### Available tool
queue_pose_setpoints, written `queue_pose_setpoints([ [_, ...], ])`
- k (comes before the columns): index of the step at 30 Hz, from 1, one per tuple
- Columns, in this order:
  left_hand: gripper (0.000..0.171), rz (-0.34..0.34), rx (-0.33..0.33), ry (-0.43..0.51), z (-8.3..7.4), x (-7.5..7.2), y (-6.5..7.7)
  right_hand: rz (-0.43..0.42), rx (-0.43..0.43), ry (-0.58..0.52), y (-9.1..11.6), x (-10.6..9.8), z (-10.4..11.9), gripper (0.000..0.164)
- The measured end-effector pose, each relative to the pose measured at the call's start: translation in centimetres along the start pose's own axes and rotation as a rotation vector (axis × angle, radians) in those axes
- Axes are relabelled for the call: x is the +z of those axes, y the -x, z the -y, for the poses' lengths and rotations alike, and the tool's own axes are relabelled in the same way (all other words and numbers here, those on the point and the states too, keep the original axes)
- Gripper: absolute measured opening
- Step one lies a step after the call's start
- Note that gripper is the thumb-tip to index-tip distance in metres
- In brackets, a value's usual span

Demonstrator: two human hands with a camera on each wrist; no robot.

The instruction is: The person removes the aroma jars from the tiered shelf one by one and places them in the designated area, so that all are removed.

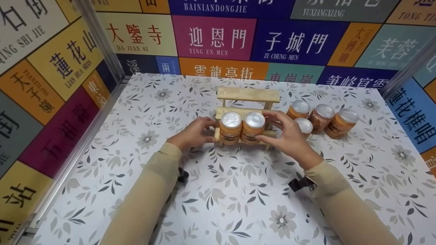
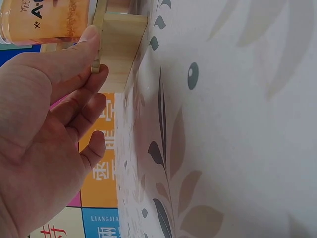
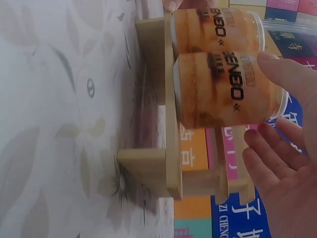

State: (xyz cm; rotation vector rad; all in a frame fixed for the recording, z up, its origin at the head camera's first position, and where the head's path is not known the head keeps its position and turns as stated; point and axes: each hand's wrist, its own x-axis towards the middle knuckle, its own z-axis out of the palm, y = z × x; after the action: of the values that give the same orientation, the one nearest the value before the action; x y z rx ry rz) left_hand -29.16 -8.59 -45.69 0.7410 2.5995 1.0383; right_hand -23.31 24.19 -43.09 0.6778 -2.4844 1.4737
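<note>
Two jars with silver lids and orange contents stand side by side on the lower step of a small wooden stepped rack (image 1: 248, 94). My right hand (image 1: 289, 137) is at the right jar (image 1: 253, 127), its thumb at the front and index finger near the back of the lid. In the right wrist view, thumb and index fingertip span that jar's lid end, while the other fingers (image 3: 270, 156) stand off it. Next to the left jar (image 1: 230, 128), my left hand (image 1: 194, 132) pinches the end of the rack's lower board (image 2: 97, 44), thumb above and index finger below.
Several more jars (image 1: 342, 124) stand grouped on the table just right of the rack, one partly hidden behind my right hand. A white leaf-patterned cloth (image 1: 218, 204) covers the table. Printed sign panels (image 1: 214, 37) rise behind it and along both sides.
</note>
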Motion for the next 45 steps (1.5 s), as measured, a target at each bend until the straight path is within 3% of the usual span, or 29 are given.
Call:
queue_pose_setpoints([
  [10, 0.055, -0.012, 0.012, -0.009, -0.1, 0.0, -0.1, -0.014, 0.005, 0.025, -1.1, 1.1, 0.2, 0.075],
  [15, 0.056, -0.004, -0.007, 0.005, -0.1, 0.1, 0.0, -0.032, 0.047, 0.003, -1.1, 1.4, 0.3, 0.074],
  [24, 0.056, -0.003, -0.021, 0.012, 0.0, 0.0, -0.1, -0.060, 0.094, -0.037, -0.8, 1.3, 2.6, 0.072],
  [32, 0.056, 0.002, -0.046, 0.021, -0.2, 0.0, -0.1, -0.080, 0.057, -0.018, -0.2, 0.4, 0.8, 0.072],
  [40, 0.052, -0.002, 0.002, 0.017, -0.1, 0.1, -0.2, -0.132, 0.050, 0.020, 1.1, -1.5, 0.9, 0.070],
  [45, 0.053, -0.004, -0.002, 0.012, 0.0, 0.2, -0.1, -0.153, 0.056, 0.060, 1.7, -2.8, 1.4, 0.070],
])
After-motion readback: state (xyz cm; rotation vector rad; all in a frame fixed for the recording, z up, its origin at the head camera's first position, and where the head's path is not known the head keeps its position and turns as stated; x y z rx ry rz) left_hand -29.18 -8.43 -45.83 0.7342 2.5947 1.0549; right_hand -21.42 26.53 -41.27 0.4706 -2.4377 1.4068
